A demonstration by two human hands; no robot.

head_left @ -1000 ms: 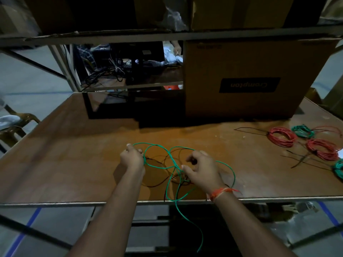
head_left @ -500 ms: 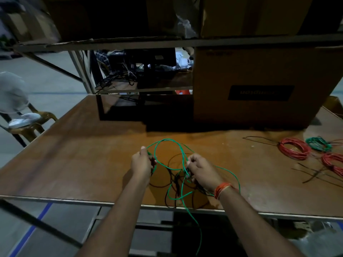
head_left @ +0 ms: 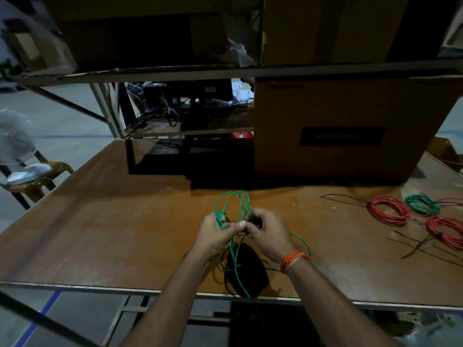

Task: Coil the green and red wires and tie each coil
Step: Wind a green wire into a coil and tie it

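Note:
A loose green wire loops above my hands over the brown table. My left hand grips several strands of it between thumb and fingers. My right hand, with an orange thread on the wrist, pinches the same wire right next to the left. More green wire trails down between my forearms and over the table's front edge. At the right lie two red coils and a green coil.
A big cardboard box stands at the back right under a metal shelf. Thin dark tie strips lie beside the coils. A chair with a white fan stands off the table's left side.
My two hands have come together at the table's middle, gathering the green wire into tighter loops that now stand up above them. The view has shifted right.

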